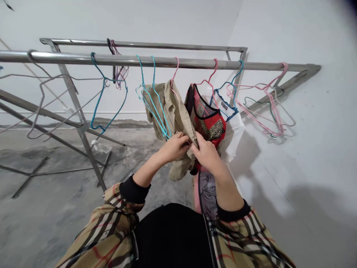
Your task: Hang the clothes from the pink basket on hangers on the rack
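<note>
Both sets of fingers pinch the same fold of a khaki garment (174, 111): the left hand (174, 147) grips it from the left, the right hand (206, 152) clasps it just beside, knuckles nearly touching. The cloth rises from the fingers to a pink hanger (174, 76) on the steel rail (139, 60). Just right of the fingers hangs a red patterned top (208, 119), then a white garment (232, 130). Left of them dangle empty turquoise hangers (153, 96).

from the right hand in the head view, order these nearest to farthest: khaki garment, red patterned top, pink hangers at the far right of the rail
1. khaki garment: held by the right hand.
2. red patterned top: just above the hand.
3. pink hangers: far right on the rail.
</note>
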{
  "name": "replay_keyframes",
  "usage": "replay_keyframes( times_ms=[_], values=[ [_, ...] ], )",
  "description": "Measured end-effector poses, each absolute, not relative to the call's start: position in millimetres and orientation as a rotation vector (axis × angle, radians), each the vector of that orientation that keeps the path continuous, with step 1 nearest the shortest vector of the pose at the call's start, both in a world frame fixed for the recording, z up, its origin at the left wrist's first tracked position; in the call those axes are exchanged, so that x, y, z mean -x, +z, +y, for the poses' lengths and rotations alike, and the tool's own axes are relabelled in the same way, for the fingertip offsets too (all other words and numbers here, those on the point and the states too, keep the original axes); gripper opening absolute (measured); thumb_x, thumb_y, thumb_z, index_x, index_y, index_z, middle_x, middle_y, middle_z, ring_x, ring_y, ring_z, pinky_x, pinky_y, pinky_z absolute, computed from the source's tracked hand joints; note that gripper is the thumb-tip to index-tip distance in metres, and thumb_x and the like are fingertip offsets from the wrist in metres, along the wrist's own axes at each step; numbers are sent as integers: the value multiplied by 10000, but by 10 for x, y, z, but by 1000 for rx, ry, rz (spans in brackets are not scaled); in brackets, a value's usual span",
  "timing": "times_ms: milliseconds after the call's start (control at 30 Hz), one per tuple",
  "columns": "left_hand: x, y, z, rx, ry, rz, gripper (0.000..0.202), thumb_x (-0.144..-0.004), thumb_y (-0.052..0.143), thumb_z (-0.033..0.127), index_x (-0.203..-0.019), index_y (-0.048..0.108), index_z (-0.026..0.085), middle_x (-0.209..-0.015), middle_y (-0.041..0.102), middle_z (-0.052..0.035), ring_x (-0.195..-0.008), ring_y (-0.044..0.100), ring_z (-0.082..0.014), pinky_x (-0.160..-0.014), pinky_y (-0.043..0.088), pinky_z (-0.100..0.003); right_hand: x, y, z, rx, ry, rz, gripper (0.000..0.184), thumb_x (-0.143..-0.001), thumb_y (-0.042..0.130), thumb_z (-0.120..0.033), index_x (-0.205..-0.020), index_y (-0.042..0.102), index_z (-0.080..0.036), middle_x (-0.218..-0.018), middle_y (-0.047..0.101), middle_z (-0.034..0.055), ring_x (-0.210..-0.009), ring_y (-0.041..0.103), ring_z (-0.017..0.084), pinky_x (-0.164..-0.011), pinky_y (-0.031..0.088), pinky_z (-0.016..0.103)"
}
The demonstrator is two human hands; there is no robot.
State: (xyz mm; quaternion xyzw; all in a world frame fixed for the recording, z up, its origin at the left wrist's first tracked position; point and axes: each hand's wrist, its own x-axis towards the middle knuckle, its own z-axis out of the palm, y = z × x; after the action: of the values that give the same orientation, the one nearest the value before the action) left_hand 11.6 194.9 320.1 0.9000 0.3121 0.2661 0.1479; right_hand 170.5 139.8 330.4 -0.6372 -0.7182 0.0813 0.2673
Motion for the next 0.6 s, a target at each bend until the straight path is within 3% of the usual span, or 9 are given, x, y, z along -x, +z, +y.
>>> replay_keyframes(
  times_ms=[133,300,400,500,600],
  values=[
    [-122,3183,1967,-2575,760,908,132,-867,549,245,-947,618,166,-894,524,-56,-873,537,-199,-809,479,-344,-1824,3300,1384,1551,332,-1977,565,-857,457,-241,-1422,432,-241,-967,730,46,-843,668,242,-764,481,320],
    [-136,3112,2010,-2580,774,944,148,-859,578,260,-973,623,178,-941,531,-63,-909,550,-209,-849,478,-357,-1821,3289,1316,1726,229,-1874,637,-826,481,-245,-1455,384,-211,-855,727,46,-763,661,242,-734,470,336],
    [-162,3074,2019,-2636,736,1024,137,-832,568,199,-953,624,164,-940,533,-77,-921,548,-227,-840,480,-362,-1713,3264,1278,1783,151,-1729,578,-841,526,-318,-1397,435,-191,-844,721,51,-770,663,249,-738,470,352],
    [-201,3050,2009,-2694,726,1097,160,-793,549,136,-932,625,150,-946,539,-96,-938,545,-245,-844,480,-375,-1595,3211,1269,1776,84,-1656,506,-846,567,-397,-1298,502,-181,-972,716,104,-865,672,279,-749,475,371],
    [-229,3043,1989,-2711,762,1120,186,-787,540,119,-946,627,160,-963,549,-99,-962,542,-249,-873,473,-386,-1536,3148,1278,1768,22,-1610,437,-843,585,-389,-1228,540,-186,-1024,711,118,-899,675,290,-739,477,368]
  ],
)
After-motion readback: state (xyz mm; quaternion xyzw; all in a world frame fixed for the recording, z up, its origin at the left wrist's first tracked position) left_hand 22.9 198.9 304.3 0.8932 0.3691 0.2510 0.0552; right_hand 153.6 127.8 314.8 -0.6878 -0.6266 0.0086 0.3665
